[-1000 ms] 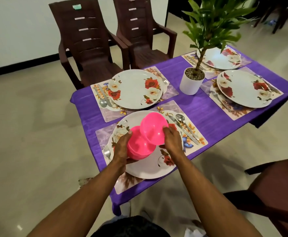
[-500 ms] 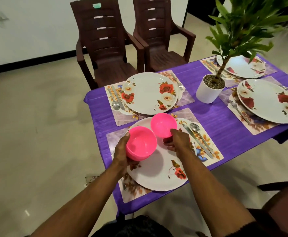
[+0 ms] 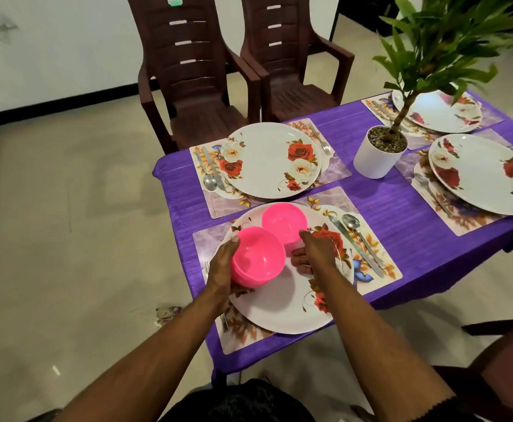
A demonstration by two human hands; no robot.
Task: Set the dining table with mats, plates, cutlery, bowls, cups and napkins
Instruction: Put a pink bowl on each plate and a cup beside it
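1. Bowls first: a pink bowl stack [image 3: 256,260] is held over the left part of the near plate [image 3: 285,306], and a single pink bowl [image 3: 284,223] is on the far part of that same plate, just beside the stack.
2. The left hand [image 3: 221,271] grips the stack from its left side, thumb on the rim and fingers curled under the base.
3. The right hand [image 3: 314,252] is at the near right edge of the single bowl, its fingers curled and touching the bowl's side; whether it really grips the bowl cannot be told.
4. The near plate lies on a floral mat [image 3: 377,269] on the purple tabletop [image 3: 401,214]. A knife [image 3: 355,245] and a spoon [image 3: 360,233] lie on the mat right of the plate, and a fork [image 3: 223,319] shows partly under the left forearm.
5. The far-left setting has a flowered plate [image 3: 267,159] with cutlery on either side.
6. To the right, a potted plant [image 3: 381,150] in a white pot stands between the settings, with two more plates, one near [image 3: 480,172] and one far [image 3: 437,111], beyond it.
7. Two brown chairs [image 3: 237,71] stand at the far edge of the tabletop.
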